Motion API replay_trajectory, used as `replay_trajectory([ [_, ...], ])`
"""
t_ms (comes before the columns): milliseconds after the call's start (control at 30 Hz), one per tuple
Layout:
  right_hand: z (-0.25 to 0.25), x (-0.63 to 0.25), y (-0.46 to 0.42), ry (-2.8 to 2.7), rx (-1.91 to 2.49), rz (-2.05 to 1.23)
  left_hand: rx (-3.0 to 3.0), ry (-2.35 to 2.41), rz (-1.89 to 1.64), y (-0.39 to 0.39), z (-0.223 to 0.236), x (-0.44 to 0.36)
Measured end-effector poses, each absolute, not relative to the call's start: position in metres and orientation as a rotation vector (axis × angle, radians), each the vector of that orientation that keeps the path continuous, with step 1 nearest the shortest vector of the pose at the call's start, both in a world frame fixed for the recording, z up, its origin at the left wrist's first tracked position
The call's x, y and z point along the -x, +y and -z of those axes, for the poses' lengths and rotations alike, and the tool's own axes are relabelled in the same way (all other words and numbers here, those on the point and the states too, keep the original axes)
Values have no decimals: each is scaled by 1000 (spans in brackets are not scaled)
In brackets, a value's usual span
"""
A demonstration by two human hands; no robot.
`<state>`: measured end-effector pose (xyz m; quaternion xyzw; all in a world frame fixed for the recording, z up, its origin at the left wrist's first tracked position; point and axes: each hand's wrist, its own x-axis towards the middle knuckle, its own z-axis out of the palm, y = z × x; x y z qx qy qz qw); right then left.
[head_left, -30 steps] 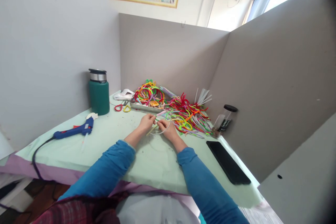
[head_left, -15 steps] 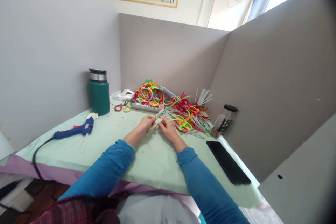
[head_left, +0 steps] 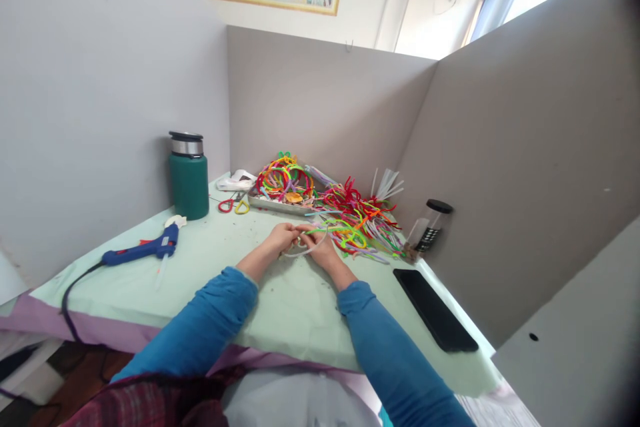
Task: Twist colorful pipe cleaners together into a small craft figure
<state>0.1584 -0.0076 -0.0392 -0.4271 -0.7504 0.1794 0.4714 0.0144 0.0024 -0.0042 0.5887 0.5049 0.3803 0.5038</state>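
Both hands meet over the middle of the pale green table (head_left: pixel 280 307). My left hand (head_left: pixel 280 238) is closed in a pinch on a pale pipe cleaner (head_left: pixel 311 250) that curves in a loop below the fingers. My right hand (head_left: pixel 320 248) is closed on the same pipe cleaner and on a green one that runs off to the right. Just beyond the hands lies a heap of coloured pipe cleaners (head_left: pixel 357 220). A metal tray (head_left: pixel 273 203) behind holds several coloured rings.
A blue glue gun (head_left: pixel 143 249) with a black cord lies at the left. A green flask (head_left: pixel 189 175) stands by the left wall, scissors (head_left: pixel 233 205) beside it. A black phone (head_left: pixel 434 309) lies at the right, near a clear jar (head_left: pixel 429 227). Partition walls close in three sides.
The pale pipe cleaner, drawn up short between the fingers half a second ago, now hangs in a loop again. Both hands stayed in place, their fingers working.
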Motion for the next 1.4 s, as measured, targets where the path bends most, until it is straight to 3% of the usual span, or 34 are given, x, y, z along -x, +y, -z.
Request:
replay_trajectory([
  [433,39,-159,-8,-1805,1118,-374,-1417,1195,-949,8,11,-13],
  [700,41,-159,-4,-1783,1070,-385,-1865,1392,-954,17,18,-8],
  [1033,34,-155,-9,-1751,1063,-360,-1932,1409,-954,15,14,-9],
  [1400,34,-156,-11,-1702,1132,-354,-1473,1263,-988,12,12,-11],
])
